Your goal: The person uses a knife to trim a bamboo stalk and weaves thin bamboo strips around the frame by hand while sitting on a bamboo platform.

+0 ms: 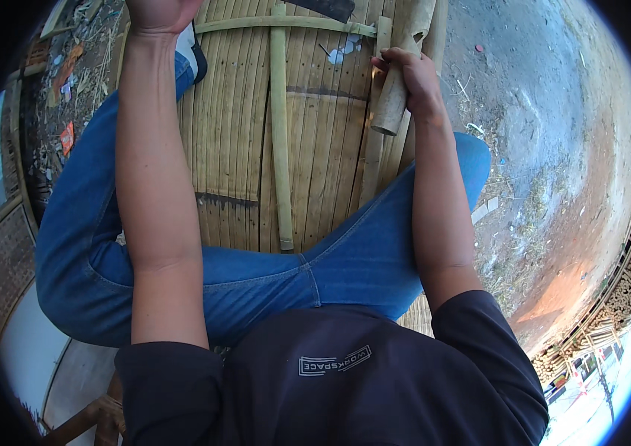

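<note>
Across the right side, broad grey-brown ground. Below, a dark T-shirt; above it, blue jeans, legs bent out to either side on a slatted bamboo platform. Along the platform's right edge, a pale bamboo tube: hollow near end facing the body, far end cropped by the top of the view, long axis running away from the body with a slight lean to the right. Left of the tube, a greenish bamboo strip, roughly lengthwise, crossed near the top by a second, crosswise strip. Around the tube, a little beyond its near end: the right hand, curled and gripping, by far the nearer of the two hands. Well apart to the tube's left, at the upper edge: the left hand, fingers out of view; impossible to tell open from closed, or empty from full. Smallest, on the shirt's chest: pale block lettering in a two-part frame, one part tilted. On the tube, no visible writing.
</note>
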A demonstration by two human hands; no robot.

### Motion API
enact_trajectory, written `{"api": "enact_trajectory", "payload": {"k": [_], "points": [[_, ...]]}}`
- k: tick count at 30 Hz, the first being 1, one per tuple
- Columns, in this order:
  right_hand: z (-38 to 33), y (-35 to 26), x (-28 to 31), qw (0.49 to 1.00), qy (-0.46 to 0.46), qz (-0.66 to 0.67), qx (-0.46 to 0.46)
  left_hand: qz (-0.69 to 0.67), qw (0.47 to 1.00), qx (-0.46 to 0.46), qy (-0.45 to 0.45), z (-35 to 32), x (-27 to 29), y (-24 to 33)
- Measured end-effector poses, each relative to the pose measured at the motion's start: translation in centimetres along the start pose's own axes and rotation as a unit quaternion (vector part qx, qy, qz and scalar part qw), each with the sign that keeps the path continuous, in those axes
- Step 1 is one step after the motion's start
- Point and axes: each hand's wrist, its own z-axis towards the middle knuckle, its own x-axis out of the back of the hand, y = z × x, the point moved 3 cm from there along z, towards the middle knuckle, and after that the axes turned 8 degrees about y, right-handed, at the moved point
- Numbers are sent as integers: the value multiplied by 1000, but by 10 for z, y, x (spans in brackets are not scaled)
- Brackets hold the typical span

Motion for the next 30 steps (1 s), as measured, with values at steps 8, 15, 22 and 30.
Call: {"api": "enact_trajectory", "payload": {"k": [8,15,22,30], "points": [[-4,4,-3,1000,-8,-5,11,-364,928,79,26,44,121,-70],[-5,-2,0,1000,-5,-13,8,-54,997,-45,23,-13,11,-9],[-3,2,0,1000,8,-21,18,44,955,12,293,-38,-20,-10],[-4,4,-2,1000,22,3,17,79,891,-90,438,-15,-63,-6]]}}
